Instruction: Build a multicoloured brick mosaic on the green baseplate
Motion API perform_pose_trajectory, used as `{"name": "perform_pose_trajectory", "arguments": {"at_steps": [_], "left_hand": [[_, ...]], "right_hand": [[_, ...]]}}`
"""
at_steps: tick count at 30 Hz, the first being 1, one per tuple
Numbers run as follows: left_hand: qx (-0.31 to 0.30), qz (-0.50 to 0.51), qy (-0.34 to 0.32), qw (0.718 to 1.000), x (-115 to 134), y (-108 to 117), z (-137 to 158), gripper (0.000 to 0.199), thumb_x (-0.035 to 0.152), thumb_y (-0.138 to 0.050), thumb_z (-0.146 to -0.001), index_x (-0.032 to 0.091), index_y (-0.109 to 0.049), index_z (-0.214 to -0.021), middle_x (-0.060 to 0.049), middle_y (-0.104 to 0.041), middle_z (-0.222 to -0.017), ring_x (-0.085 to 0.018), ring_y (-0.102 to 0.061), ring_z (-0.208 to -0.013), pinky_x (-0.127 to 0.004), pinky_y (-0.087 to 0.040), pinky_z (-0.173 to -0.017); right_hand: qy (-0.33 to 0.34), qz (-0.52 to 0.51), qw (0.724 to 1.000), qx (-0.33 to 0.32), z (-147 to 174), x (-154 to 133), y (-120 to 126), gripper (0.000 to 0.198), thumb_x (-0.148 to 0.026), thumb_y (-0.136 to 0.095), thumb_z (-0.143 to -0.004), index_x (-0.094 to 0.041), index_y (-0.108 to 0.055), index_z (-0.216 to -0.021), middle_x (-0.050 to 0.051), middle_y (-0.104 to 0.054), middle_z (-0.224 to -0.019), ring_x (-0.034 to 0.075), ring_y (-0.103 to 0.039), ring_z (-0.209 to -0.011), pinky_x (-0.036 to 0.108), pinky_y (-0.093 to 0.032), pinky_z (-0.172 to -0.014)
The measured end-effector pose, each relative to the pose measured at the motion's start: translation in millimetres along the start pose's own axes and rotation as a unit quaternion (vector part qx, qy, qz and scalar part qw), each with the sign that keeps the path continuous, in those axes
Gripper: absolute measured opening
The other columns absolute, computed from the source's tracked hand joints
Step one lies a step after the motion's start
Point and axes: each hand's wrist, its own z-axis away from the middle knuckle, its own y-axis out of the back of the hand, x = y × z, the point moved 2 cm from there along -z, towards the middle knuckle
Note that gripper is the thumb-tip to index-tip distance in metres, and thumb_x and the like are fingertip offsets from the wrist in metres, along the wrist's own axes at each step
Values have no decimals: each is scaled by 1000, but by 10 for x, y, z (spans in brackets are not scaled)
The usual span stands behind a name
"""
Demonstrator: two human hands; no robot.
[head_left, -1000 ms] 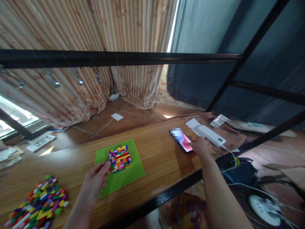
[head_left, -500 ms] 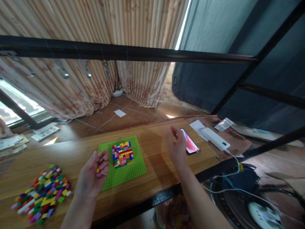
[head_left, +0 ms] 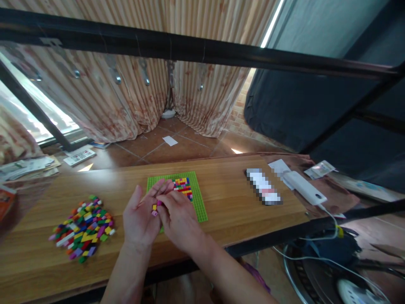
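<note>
My left hand [head_left: 139, 219] is turned palm up over the near left part of the green studded baseplate [head_left: 199, 207]. In its palm lie a yellow toy brick [head_left: 154, 207] and a pale pink brick [head_left: 154, 213]. Thumb and fingertips of my right hand [head_left: 182, 219] meet at that palm, pinched on a small magenta brick [head_left: 159, 203]. Behind the hands, a tightly packed block of multicoloured bricks [head_left: 186, 181] sits on the baseplate, mostly covered by my fingers. To the left, a loose pile of mixed bricks [head_left: 84, 228] rests on the wooden table [head_left: 228, 190].
A phone [head_left: 263, 186], its screen blurred out, lies on the table's right part. Beyond it are a white power bank [head_left: 305, 188] with a cable and some papers. A black metal bar [head_left: 190, 48] crosses above the far side, with curtains behind.
My right hand has come left from beside the phone to my left palm and now pinches a magenta brick there. The camera view has shifted, so the table scene sits differently.
</note>
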Motion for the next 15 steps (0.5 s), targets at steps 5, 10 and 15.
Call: {"name": "perform_pose_trajectory", "arguments": {"at_steps": [5, 10, 15], "left_hand": [[9, -11, -30, 999, 43, -9, 12, 51, 47, -36, -98, 8, -66, -111, -18, -71, -111, -25, -66, -113, -30, -57, -89], [44, -20, -48, 998, 45, -64, 30, 51, 45, -35, -98, 7, -68, -105, -19, -71, -110, -26, -65, -113, -31, -58, -88], [63, 2, -34, 997, 5, -101, 48, 49, 43, -34, -99, 7, -67, -103, -19, -72, -102, -23, -70, -99, -23, -59, -64]], "right_hand": [[15, -3, 1000, -14, -28, -19, -68, 21, -23, -50, -98, -16, -67, -108, 8, -66, -100, 21, -60, -99, 34, -49, -88], [10, -23, 1000, -12, -55, -3, -90, 19, -24, -52, -97, -17, -69, -104, 8, -67, -99, 20, -62, -97, 33, -49, -87], [-20, -57, 998, 27, -78, 20, -94, 22, -23, -49, -99, -18, -70, -96, 8, -71, -94, 19, -65, -92, 31, -50, -86]]}}
